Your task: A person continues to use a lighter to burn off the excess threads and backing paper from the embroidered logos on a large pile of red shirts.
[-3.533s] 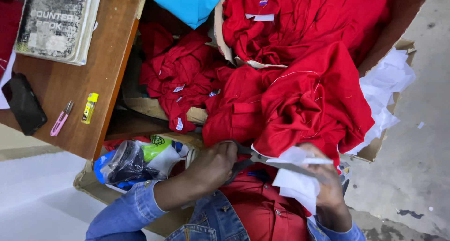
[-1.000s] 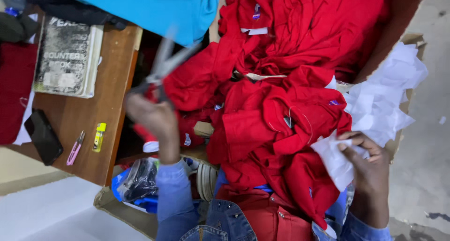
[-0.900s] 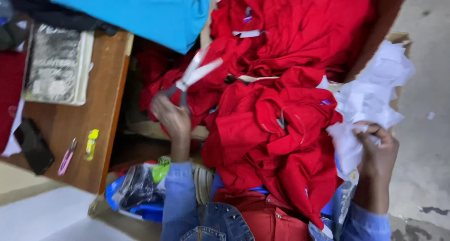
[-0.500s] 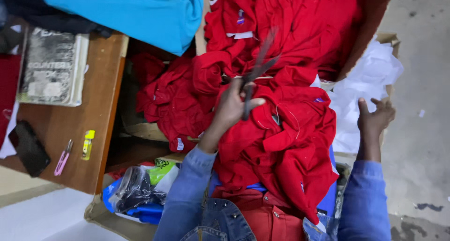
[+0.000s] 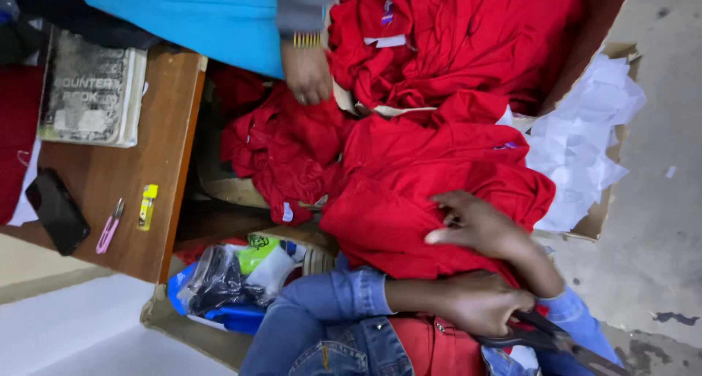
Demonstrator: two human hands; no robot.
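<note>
Fingers of the left hand (image 5: 479,303) gripped dark scissors (image 5: 545,339); the right hand (image 5: 479,226) rested spread on the red garment (image 5: 431,193).

Red garments (image 5: 431,193); blue cloth (image 5: 190,17) above brown tabletop (image 5: 95,186); white paper (image 5: 578,149) beside garments; black scissors (image 5: 541,336); denim sleeves (image 5: 329,303).

Pretty even, soft daylight-ish lighting here, no harsh glare. The red garments (image 5: 439,193) come out super saturated, with folds losing detail. Shadows pool in the gap under the wooden table (image 5: 172,164). The scissors (image 5: 556,343) look slightly motion-smeared, and the corners go a bit soft.
</note>
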